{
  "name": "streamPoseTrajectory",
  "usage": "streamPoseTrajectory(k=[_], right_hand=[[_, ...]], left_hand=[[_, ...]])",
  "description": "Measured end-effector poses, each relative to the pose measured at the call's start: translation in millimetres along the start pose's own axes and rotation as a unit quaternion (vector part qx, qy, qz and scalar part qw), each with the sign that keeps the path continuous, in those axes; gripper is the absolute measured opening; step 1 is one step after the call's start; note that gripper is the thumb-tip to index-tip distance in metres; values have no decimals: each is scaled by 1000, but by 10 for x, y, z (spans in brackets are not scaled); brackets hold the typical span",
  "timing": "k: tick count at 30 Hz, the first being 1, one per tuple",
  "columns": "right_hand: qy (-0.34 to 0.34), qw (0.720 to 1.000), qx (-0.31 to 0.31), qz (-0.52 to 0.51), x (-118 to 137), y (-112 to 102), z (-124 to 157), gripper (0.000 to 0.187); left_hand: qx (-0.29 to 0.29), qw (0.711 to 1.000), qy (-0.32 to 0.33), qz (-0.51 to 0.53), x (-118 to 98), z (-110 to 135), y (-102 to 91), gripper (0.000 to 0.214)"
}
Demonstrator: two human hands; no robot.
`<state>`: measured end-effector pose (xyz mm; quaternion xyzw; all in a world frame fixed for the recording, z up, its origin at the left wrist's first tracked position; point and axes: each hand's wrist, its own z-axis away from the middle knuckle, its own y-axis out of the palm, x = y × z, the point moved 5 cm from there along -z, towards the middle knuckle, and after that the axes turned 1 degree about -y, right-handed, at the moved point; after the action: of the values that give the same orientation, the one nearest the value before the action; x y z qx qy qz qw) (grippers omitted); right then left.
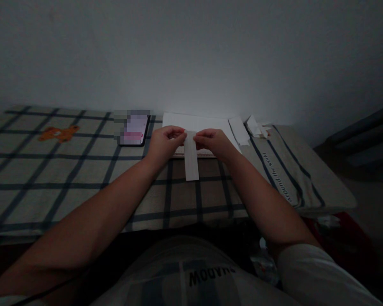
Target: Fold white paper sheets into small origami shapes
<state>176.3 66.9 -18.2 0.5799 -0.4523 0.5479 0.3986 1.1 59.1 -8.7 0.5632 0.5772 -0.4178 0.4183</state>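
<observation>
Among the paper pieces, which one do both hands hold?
The narrow strip, pinched near its far end by left hand and right hand; the others lie unheld.

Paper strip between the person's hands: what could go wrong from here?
The paper strip is pinched near its top by the left hand and right hand, so an uneven pull might tear or crease it. Its lower end is unheld and could bend. The loose paper piece lies close beyond the right hand, which might nudge it.
</observation>
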Motion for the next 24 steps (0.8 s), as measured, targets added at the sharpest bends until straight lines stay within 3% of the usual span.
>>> streamPoseTrajectory(k=[8,16,24], right_hand=[[-7,1000,5,7,32,16,26,24],[-18,1000,13,16,49,8,26,23],[-16,1000,13,23,16,4,15,26]], left_hand=[[3,996,-61,71,-16,41,33,22],[17,998,-32,46,6,36,36,23],[13,998,-43,34,-44,38,22,17]])
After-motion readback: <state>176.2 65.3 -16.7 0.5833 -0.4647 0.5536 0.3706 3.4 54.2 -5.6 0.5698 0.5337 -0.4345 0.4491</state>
